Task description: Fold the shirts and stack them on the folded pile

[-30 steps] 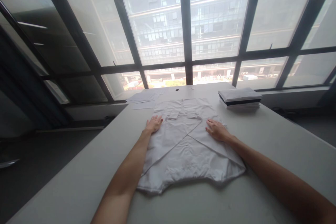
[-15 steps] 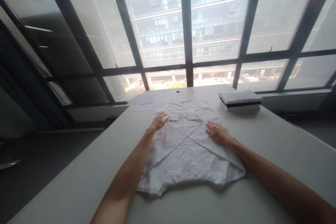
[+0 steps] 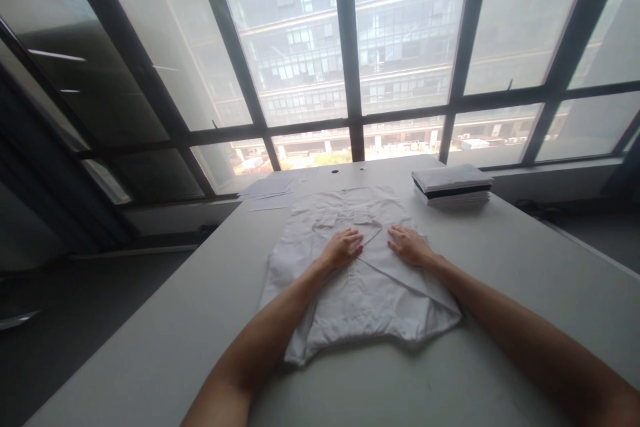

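A white shirt (image 3: 365, 307) lies spread on the white table, with folded panels that look like sleeves crossing its front in diagonal lines. Near the top, two small flaps that look like cuffs sit side by side. My left hand (image 3: 344, 247) rests on the middle of the shirt, its fingers stretched out and pointing right. On the shirt's right side lies my right hand (image 3: 410, 245), palm down, fingers extended. A short gap of cloth separates the two hands. My left forearm covers part of the shirt's left side.
A stack of folded white cloths with a dark layer (image 3: 451, 185) stands at the table's back right. Loose white sheets (image 3: 270, 191) lie at the back left. Behind the table (image 3: 540, 320) rise large windows, and a dark curtain (image 3: 45, 167) hangs at the left.
My left hand has moved right from the shirt's left edge to its middle. My right hand has stayed at nearly the same place on the cloth.
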`<state>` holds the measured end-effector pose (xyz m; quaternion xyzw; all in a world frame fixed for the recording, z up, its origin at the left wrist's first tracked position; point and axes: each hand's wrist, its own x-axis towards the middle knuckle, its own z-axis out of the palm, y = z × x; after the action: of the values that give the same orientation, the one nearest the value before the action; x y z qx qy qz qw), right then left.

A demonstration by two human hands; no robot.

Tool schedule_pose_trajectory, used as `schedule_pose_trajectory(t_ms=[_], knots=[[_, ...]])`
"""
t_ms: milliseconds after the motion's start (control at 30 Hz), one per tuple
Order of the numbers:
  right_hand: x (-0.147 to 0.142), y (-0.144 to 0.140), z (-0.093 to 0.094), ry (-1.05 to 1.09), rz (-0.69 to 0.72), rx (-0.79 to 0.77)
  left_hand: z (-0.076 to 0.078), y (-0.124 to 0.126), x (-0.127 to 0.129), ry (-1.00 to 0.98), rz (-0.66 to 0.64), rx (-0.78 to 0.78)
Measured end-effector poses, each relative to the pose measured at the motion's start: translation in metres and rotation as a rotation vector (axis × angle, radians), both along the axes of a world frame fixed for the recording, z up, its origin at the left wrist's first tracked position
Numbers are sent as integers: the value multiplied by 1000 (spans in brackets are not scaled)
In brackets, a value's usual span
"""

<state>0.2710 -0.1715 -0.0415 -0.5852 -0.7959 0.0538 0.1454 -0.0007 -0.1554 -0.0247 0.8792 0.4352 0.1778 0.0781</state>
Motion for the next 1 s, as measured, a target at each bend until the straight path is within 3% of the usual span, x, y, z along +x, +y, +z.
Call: schedule_pose_trajectory(t_ms=[200,433,500,600,700,833,933,1000], knots=[[-1,0,-1,13,-1,-2,8,-3,1,-92,-16,5],[-1,0,0,7,5,-11,10,-4,5,-135,-51,125],[-2,-1,1,5,3,-14,20,-2,2,-146,-42,147],[-3,-4,3,-3,-4,-10,49,4,-17,-262,71,211],[-3,-5,3,-7,-5,-8,86,8,-56,-397,217,282],[-3,-5,2,-5,0,5,126,2,-138,-467,457,291],[-2,-6,2,-11,-3,9,137,-14,-210,-511,724,231],[-2,-7,3,-19,-2,13,135,-29,-256,-531,820,228]])
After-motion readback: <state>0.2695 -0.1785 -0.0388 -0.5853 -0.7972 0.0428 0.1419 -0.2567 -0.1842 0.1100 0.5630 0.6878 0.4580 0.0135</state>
